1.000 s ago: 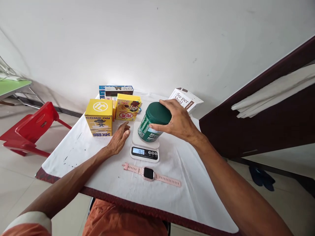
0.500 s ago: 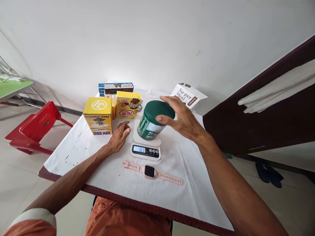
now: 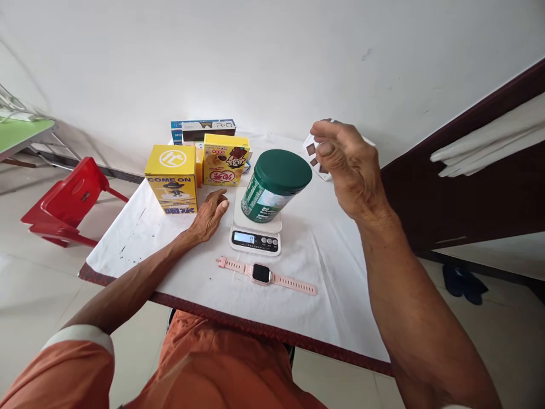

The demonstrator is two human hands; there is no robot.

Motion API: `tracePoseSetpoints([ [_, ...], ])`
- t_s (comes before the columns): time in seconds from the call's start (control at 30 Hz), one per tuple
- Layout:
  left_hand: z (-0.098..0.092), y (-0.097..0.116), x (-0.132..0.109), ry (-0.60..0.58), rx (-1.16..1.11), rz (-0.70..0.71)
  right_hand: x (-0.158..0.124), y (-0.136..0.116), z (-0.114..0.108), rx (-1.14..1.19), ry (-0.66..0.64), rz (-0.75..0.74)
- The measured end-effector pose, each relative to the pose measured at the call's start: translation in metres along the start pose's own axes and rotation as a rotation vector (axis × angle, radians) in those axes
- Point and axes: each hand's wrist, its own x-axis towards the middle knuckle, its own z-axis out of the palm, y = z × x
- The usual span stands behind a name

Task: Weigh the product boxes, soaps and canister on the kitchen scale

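Observation:
A green canister [image 3: 276,184] with a dark green lid stands on the white kitchen scale [image 3: 255,240], whose display appears to read 0. My right hand [image 3: 351,167] is raised in the air to the right of the canister, apart from it. It holds nothing, and its fingers are loosely bent with the thumb a little away from them. Left of the scale, my left hand [image 3: 210,215] rests on the white cloth, empty, fingers loosely curved and thumb apart. A pink smartwatch [image 3: 261,274] lies stretched out in front of the scale.
Beyond my left hand stand a yellow box [image 3: 171,179], a smaller yellow snack box [image 3: 225,160] and a long dark-and-white box [image 3: 208,129]. A white box [image 3: 313,150] is partly hidden behind my right hand. A red chair [image 3: 70,201] is left of the table.
My right hand has moved away from the canister, up and to the right. The scale's display went from 363 to what looks like 0. My left hand stays on the cloth.

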Motion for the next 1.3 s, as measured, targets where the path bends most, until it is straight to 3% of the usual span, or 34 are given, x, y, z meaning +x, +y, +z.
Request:
tracePoseSetpoints([
  [0.23, -0.003, 0.013, -0.004, -0.048, 0.061, 0.028, 0.002, 0.012, 0.024, -0.248, -0.224, -0.014],
  [0.43, -0.020, 0.041, -0.030, -0.100, 0.219, 0.140, 0.001, 0.013, 0.039, -0.336, -0.195, -0.088],
  [0.57, -0.039, 0.045, -0.066, -0.162, 0.150, 0.022, 0.000, -0.006, 0.030, -0.258, -0.169, -0.100],
  [0.67, -0.049, 0.042, -0.089, -0.117, 0.086, -0.074, 0.006, -0.025, 0.031, -0.168, -0.165, -0.126],
  [0.77, -0.053, 0.038, -0.101, -0.018, 0.050, -0.141, 0.016, -0.036, 0.048, -0.101, -0.167, -0.145],
  [0.9, -0.051, 0.035, -0.103, 0.047, -0.011, -0.189, 0.030, -0.030, 0.084, -0.064, -0.169, -0.140],
  [1.13, -0.049, 0.032, -0.102, 0.038, -0.023, -0.171, 0.040, 0.002, 0.121, -0.008, -0.148, -0.048],
  [1.3, -0.048, 0.033, -0.100, 0.021, -0.014, -0.165, 0.042, 0.011, 0.139, -0.039, -0.146, -0.089],
])
